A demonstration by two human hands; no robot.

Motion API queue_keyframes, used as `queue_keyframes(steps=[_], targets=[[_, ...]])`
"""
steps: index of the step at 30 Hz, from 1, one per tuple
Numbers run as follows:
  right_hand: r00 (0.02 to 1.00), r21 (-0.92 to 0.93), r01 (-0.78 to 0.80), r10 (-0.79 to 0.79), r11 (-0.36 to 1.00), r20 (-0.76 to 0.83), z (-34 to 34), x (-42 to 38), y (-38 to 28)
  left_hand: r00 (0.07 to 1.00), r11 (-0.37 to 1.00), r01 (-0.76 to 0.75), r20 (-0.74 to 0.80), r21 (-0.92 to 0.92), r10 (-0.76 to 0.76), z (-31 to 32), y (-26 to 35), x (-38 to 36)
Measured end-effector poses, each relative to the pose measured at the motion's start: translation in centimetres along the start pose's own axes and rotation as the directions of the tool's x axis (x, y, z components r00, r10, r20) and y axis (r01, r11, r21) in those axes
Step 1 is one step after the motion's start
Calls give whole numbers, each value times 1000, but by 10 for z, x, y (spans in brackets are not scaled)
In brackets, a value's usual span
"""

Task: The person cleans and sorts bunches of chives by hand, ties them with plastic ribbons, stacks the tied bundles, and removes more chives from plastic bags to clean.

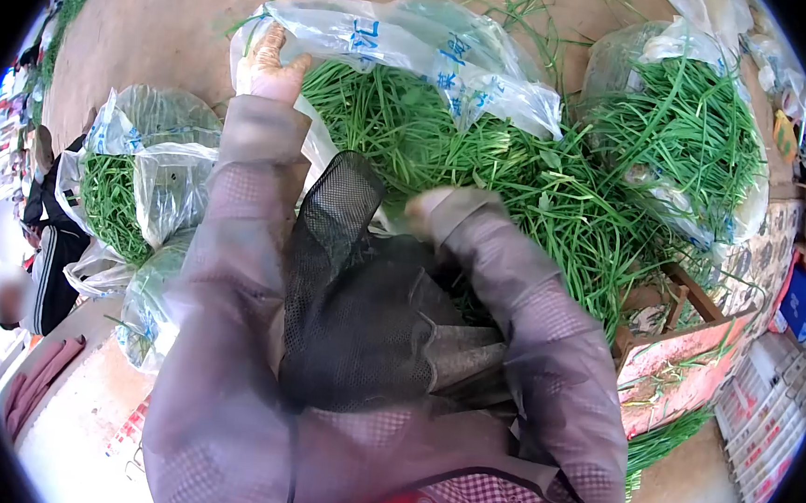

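Note:
A clear plastic bag [409,37] with blue printed characters lies with its mouth around a heap of long, thin green vegetables like chives [385,110]. At the bag's far left corner, my left hand [278,67] grips the plastic edge with its fingers and thumb. My right hand [429,208] is smeared by motion at the near side of the heap, close to my lap; its fingers do not show clearly. More loose green stalks [574,217] spread to the right of it. Black mesh fabric [352,313] covers my lap between the two arms.
On the right stands another open plastic bag full of greens [692,131]. Left of me sit filled clear bags [117,203]. A wooden crate [685,355] is at my right, near a white slatted crate [771,408]. Another person [52,264] is at the far left.

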State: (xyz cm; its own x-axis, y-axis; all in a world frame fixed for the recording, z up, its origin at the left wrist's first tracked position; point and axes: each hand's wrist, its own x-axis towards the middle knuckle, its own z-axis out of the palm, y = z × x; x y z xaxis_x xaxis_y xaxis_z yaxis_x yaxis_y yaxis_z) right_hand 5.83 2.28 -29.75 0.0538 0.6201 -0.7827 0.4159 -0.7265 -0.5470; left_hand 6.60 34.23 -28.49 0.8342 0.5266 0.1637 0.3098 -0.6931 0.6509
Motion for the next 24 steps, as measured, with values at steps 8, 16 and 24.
queue_keyframes(steps=[8,16,24], targets=[[640,78,-73,107,994,-761,-103,36,87,970,853,-145,242,501,23,-4,43,-2],[533,371,215,210,903,-819,-163,66,151,818,952,231,490,199,-301,67,-7,-14],[905,96,-84,116,992,-410,-101,40,109,724,876,471,522,101,-450,62,-58,25]])
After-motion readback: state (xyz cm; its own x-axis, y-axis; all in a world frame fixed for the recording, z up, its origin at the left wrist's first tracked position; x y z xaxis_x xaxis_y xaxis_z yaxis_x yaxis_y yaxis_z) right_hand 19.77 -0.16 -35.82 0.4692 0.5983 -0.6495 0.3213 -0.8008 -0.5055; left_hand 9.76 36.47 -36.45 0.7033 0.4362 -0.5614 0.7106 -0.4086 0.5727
